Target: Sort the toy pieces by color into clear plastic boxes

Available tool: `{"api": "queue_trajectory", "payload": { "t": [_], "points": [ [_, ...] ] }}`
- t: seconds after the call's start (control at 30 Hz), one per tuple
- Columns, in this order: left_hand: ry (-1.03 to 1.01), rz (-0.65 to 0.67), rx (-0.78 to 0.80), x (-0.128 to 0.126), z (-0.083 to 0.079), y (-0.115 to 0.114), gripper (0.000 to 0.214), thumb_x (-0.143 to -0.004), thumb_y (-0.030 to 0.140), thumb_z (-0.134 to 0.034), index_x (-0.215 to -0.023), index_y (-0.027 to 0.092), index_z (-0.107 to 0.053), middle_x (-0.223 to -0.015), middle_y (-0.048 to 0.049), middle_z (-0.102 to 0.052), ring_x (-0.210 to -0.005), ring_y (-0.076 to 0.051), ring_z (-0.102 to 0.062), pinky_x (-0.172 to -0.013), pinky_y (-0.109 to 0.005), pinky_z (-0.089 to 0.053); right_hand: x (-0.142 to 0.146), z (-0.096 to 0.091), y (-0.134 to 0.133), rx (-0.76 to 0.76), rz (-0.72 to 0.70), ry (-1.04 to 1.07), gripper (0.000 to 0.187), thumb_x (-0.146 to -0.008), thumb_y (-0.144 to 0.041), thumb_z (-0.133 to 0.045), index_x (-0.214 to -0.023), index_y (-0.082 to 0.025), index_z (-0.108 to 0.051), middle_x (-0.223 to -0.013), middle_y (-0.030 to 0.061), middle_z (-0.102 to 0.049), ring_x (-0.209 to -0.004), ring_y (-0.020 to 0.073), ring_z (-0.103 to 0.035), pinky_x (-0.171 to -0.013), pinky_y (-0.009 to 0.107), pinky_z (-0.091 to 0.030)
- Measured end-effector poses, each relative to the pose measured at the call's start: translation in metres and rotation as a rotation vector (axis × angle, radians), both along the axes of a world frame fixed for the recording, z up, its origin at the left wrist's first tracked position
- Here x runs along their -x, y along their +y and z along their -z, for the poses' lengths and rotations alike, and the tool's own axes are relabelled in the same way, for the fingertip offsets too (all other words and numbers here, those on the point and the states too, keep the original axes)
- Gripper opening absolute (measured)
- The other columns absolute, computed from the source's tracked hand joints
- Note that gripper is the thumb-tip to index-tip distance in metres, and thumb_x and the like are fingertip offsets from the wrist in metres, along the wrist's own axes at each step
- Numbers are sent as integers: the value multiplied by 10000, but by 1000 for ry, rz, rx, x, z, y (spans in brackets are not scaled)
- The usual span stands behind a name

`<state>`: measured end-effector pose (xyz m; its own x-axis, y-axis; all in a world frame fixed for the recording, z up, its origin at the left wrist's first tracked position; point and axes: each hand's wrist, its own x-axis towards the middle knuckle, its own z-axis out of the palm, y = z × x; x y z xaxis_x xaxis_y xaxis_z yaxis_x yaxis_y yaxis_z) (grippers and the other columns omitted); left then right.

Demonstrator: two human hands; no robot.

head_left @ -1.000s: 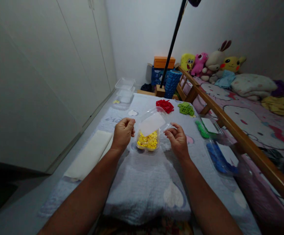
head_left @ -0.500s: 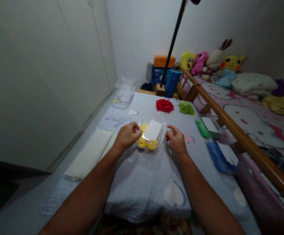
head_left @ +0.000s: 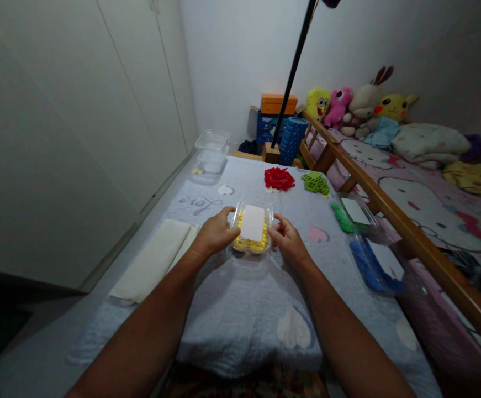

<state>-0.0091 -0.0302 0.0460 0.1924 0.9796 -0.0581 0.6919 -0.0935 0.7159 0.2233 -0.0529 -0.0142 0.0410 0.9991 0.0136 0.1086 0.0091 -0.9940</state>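
A small clear plastic box (head_left: 252,246) full of yellow pieces rests on the grey-blue quilt (head_left: 244,309). Its clear lid with a white label (head_left: 252,223) lies flat on top of it. My left hand (head_left: 216,233) grips the box's left side, fingers curled against the lid edge. My right hand (head_left: 287,239) grips the right side the same way. Both hands press on the box from either side.
A red pile (head_left: 279,178) and a green pile (head_left: 315,183) of pieces lie farther back. Clear boxes with green pieces (head_left: 343,216) and blue pieces (head_left: 373,268) sit at the right beside a wooden bed rail (head_left: 393,218). Empty clear tubs (head_left: 211,150) stand far left; folded white cloth (head_left: 153,260) lies left.
The lid, tilted up above the box a second ago, has come down flat onto it. Both hands have moved inward to the box's sides.
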Motion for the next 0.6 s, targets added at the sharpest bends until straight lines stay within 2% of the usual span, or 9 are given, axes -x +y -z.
{"api": "queue_trajectory", "payload": {
  "t": [0.17, 0.37, 0.53, 0.6],
  "points": [
    [25, 23, 11, 1, -1, -1, 658, -776, 311, -580, -1407, 122, -565, -651, -5, -619, -621, -230, -609, -633, -310, -397, 3, -6, -5, 62, -12, 21, 781, -773, -529, -733, -1415, -154, -494, -621, -116, -491, -463, 99, -456, -435, 226, -374],
    [39, -19, 8, 2, 2, 1, 601, -774, 332, -622, -1344, 142, -593, -721, -22, -651, -686, -237, -635, -633, -305, -400, 4, -11, -7, 63, -36, -12, 812, -786, -539, -723, -1434, -117, -478, -525, -120, -514, -435, 98, -440, -438, 212, -337],
    [-43, -99, -52, -3, 12, 5, 466, -901, 468, -549, -1230, 151, -640, -616, 10, -584, -644, -229, -613, -608, -300, -376, 4, -11, -7, 91, -73, 14, 872, -770, -560, -729, -1457, -102, -448, -502, -123, -522, -402, 101, -423, -416, 218, -323],
    [-91, -115, -58, -5, 15, 5, 426, -924, 460, -522, -1197, 159, -648, -600, 18, -573, -622, -220, -602, -598, -296, -371, 5, -12, -7, 94, -66, 17, 872, -760, -558, -738, -1452, -109, -455, -498, -127, -516, -400, 101, -424, -414, 217, -321]
  ]
}}
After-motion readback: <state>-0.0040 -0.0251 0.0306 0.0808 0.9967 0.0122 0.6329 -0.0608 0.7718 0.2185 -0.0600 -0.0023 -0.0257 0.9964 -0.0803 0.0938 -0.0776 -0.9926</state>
